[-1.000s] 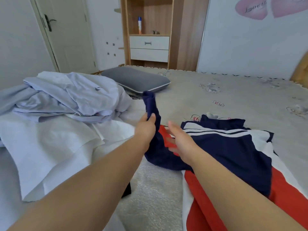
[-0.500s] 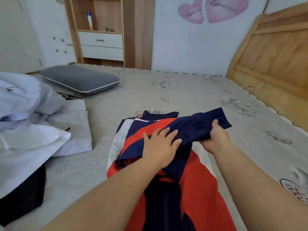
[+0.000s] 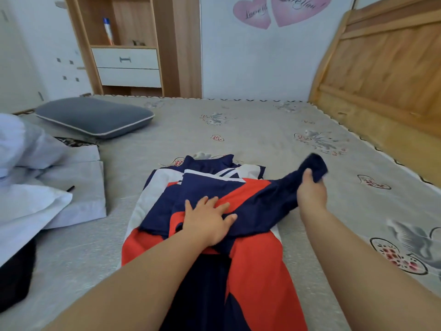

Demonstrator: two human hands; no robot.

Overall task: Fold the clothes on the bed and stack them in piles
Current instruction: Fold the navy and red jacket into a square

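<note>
While the left hand (image 3: 210, 220) lies flat with fingers spread, pressing on the navy, red and white sports jacket (image 3: 214, 235) spread on the grey quilted bed cover (image 3: 262, 130), the right hand (image 3: 311, 192) is curled around the end of the jacket's navy sleeve (image 3: 281, 199), thumb uppermost, with the cuff bunched and projecting just beyond the grip. Nearest the viewer, below the pressing palm, the jacket's red and navy panels run toward the bottom edge between the two forearms. Between the two hands the sleeve stretches across the jacket's chest, raised toward the holding hand. Beyond the flat hand, the white-striped collar area lies on the cover. Well to the left of the pressing hand sits a heap of pale lavender and white garments (image 3: 35, 182), one white piece lying flat at its edge, with a black item (image 3: 14, 278) partly under the heap. Farther off, left of the grip, a grey piped pillow (image 3: 95, 117) rests on the bed. To the right of the holding hand stands a wooden headboard (image 3: 381, 75). Farthest are a wooden shelf unit with white drawers (image 3: 127, 65) and pink heart wall stickers (image 3: 279, 10).
</note>
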